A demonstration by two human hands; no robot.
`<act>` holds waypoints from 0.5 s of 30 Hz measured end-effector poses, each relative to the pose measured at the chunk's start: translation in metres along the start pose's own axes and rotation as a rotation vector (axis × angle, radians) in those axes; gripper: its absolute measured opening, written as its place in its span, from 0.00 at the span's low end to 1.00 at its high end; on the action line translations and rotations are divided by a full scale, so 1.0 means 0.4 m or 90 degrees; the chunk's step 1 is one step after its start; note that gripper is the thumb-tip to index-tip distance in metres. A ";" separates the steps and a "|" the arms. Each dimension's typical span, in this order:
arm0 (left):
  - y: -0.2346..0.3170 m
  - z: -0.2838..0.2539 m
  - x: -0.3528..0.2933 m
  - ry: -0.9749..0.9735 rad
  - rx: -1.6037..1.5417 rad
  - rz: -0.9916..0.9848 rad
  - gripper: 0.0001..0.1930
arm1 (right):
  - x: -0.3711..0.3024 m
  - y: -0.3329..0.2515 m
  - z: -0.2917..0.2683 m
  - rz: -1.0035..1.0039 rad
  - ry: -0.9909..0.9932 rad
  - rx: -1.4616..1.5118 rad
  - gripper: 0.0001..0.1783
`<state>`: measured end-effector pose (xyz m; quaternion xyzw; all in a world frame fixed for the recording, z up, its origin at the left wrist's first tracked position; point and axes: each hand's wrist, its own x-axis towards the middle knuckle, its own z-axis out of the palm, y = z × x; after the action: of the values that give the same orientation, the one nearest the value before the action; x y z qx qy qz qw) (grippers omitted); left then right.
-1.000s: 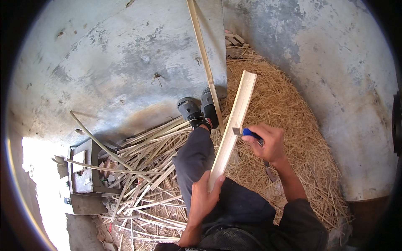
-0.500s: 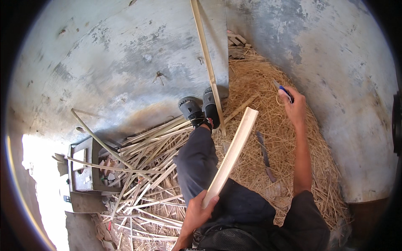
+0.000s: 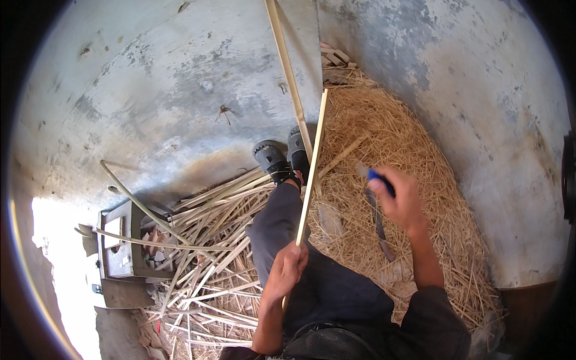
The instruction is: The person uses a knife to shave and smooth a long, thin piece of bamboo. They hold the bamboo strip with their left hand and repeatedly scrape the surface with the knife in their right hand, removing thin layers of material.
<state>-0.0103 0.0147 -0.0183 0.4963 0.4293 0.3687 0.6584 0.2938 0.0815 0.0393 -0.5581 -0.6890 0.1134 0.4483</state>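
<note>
My left hand (image 3: 287, 269) is closed around the lower part of a split bamboo piece (image 3: 312, 168). The piece stands up at a slight tilt, its narrow edge showing, and its lower end passes below the hand. My right hand (image 3: 401, 199) grips a small knife (image 3: 381, 179) by its blue handle. Its short blade points left toward the bamboo, apart from it, and is smeared by motion. On the shavings beneath the right hand lies a long, dark, curved blade-like tool (image 3: 379, 227).
Thin bamboo shavings (image 3: 366, 114) cover the floor at right. Pale split strips (image 3: 210, 210) are heaped at left beside a wooden box (image 3: 123, 246). A long bamboo strip (image 3: 287, 66) leans on the grey wall (image 3: 150, 90) near my sandalled feet (image 3: 273, 159).
The bamboo piece has turned from its hollow face to its edge and swung more upright. My right hand has come down and left with the knife, nearer the bamboo.
</note>
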 end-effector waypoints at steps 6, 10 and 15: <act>0.018 0.031 0.012 -0.025 -0.024 0.034 0.22 | -0.073 -0.088 0.070 -0.179 -0.105 0.066 0.18; 0.022 0.052 0.013 0.005 0.081 0.104 0.20 | -0.086 -0.107 0.090 -0.209 -0.114 0.036 0.17; 0.061 0.062 0.001 0.046 0.201 0.137 0.15 | -0.093 -0.125 0.101 -0.221 -0.119 0.051 0.17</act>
<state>0.0115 0.0122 0.0087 0.6231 0.4494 0.3825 0.5133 0.2294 0.0454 0.0309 -0.4000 -0.8084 0.1129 0.4168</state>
